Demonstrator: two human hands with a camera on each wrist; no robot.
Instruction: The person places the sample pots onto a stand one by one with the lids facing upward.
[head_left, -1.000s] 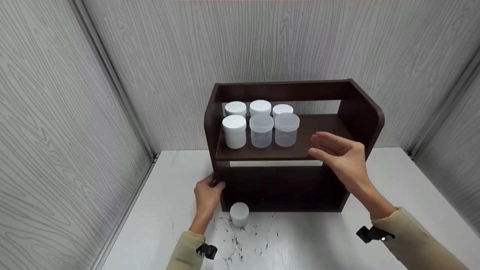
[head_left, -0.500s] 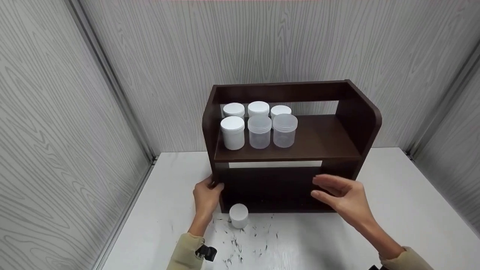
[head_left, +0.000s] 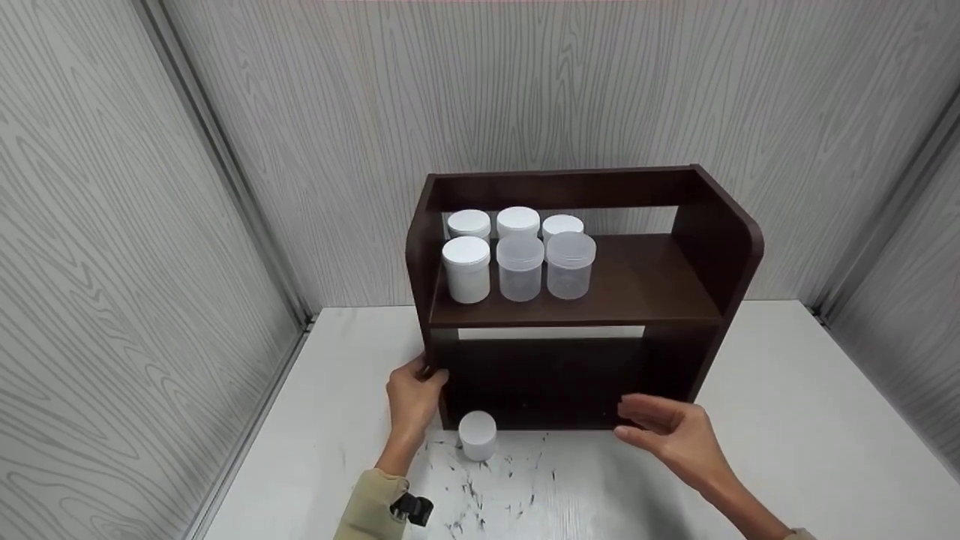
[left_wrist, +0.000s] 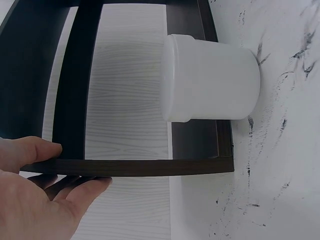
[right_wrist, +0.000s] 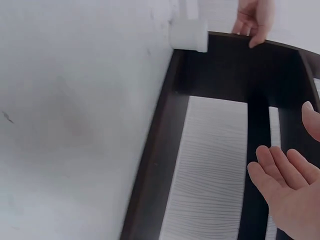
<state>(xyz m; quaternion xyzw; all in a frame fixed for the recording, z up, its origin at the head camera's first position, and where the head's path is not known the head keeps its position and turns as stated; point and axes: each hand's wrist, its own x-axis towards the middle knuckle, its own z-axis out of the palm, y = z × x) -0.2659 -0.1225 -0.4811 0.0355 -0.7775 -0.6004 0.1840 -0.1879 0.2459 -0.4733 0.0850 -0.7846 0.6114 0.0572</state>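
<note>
A dark brown two-tier shelf (head_left: 585, 311) stands on the white table. My left hand (head_left: 414, 394) grips its left side panel (left_wrist: 150, 167), thumb on the inner face and fingers on the outer. Close by that hand, a white lidded jar (head_left: 478, 436) stands upright on the table at the shelf's front left; the left wrist view shows this jar (left_wrist: 215, 80) sideways. My right hand (head_left: 671, 435) hovers by the shelf's lower right front, holding nothing, its thumb apart from the fingers. In the right wrist view that hand (right_wrist: 295, 195) shows loosely bent fingers.
On the upper tier, a white jar (head_left: 466, 271) and two translucent jars (head_left: 520, 270) form the front row at the left. White-lidded jars (head_left: 517, 220) stand behind them. Dark marks (head_left: 469, 491) speckle the table. Wood-grain panels (head_left: 225, 187) enclose the left, back and right.
My right hand has come down from beside the upper tier to the lower front of the shelf. My left hand keeps its hold on the side panel; the jars have not moved.
</note>
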